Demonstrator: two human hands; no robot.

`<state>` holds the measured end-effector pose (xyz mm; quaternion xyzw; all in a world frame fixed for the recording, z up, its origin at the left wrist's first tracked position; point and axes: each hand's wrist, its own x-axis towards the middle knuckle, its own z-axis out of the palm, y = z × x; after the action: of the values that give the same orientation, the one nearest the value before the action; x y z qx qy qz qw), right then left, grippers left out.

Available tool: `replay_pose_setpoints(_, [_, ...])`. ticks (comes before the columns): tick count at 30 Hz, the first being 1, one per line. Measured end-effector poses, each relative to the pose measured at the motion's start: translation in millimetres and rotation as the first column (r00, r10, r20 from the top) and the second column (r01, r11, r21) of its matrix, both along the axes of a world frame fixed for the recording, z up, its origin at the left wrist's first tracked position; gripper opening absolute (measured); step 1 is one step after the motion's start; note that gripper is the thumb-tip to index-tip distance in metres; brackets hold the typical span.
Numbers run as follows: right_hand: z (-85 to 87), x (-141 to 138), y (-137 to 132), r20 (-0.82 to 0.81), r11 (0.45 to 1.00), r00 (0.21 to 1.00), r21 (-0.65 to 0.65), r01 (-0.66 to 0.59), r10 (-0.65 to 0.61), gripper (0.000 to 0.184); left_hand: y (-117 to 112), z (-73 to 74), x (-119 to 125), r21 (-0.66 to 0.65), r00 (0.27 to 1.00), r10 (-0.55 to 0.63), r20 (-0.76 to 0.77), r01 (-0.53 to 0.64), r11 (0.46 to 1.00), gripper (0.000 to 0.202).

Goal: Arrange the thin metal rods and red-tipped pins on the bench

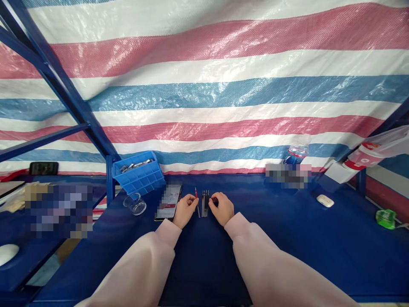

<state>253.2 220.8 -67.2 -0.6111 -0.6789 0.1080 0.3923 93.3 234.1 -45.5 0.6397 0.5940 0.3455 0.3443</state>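
"On the counter (pixel 287 256), head view: slim red-tipped stick (pixel 198 210) at the left hand (pixel 186 211), just beside a row of dark-tipped sticks (pixel 205 204). Grip?"

"Left: narrow, fingertips at the red-tipped stick; pinched or merely touching, cannot tell. Right hand (pixel 224 208): fingers bent in, narrow too, at the row's right edge. Contact unclear."

"Hazards, then."

"Slender, look loose, on a smooth top — my guess, one careless nudge from the right fingertips would splay the row. Red-tipped stick lies near enough that a slip on the left could knock everything askew."

"Obstacles?"

"Phone (pixel 174 196), close against the left hand in this view; a sideways wrist sweep might shove it toward the glass (pixel 139 207). Glass sits by the blue bin (pixel 145 183), which holds metal pieces — whether they touch, can't say."

"And rightward?"

"White rounded case (pixel 325 201), well apart from the right hand. Bottle (pixel 297 152) farther back, before the striped sheeting (pixel 223 96). Green object (pixel 385 218) far right, unidentified. None hinders either hand, I judge."
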Motion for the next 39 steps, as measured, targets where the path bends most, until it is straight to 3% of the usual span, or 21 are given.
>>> replay_pose_setpoints(11, [1.9,0,-1,0.098,0.997,0.994,-0.075,-0.032,0.040,0.006,3,-12.2,-3,0.057,0.989,-0.042,-0.145,0.051,0.997,0.022])
replay_pose_setpoints(28, [-2.4,-1,0,0.177,0.998,0.984,-0.058,-0.018,0.028,0.009,2,-10.9,-3,0.050,0.982,-0.082,-0.172,0.092,0.995,0.022])
replay_pose_setpoints(35, [-1.3,-1,0,0.160,0.992,0.987,-0.113,0.047,-0.029,0.010,2,-10.8,-3,0.058,0.982,-0.089,-0.164,0.100,0.993,0.023])
replay_pose_setpoints(39, [-1.7,1,3,0.227,0.983,0.968,-0.119,0.138,-0.109,0.007,3,-11.7,-4,0.058,0.982,-0.086,-0.167,0.096,0.994,0.023])
